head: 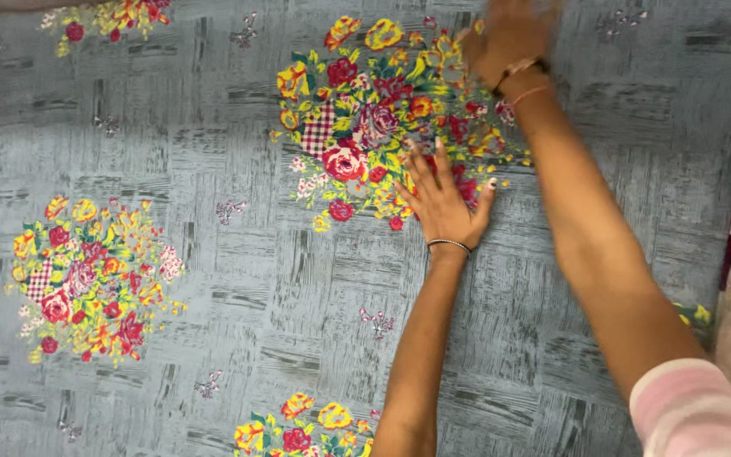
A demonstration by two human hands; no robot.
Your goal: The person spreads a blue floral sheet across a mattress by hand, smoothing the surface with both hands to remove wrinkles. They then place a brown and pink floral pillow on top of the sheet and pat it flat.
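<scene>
Bedsheet [213, 254], grey with flower clusters, lies flat; left hand [442, 203] fingers spread, right hand [505, 42] blurred, unclear.

bedsheet [213, 254] | grey, floral bouquets | spread flat, smooth

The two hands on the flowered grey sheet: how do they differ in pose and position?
The left hand lies flat with its fingers spread, sharp in view; the right hand reaches farther up the sheet and is blurred. The left wrist bears one thin dark bangle; the right wrist bears pinkish bands. Both rest over the same flower cluster.
</scene>
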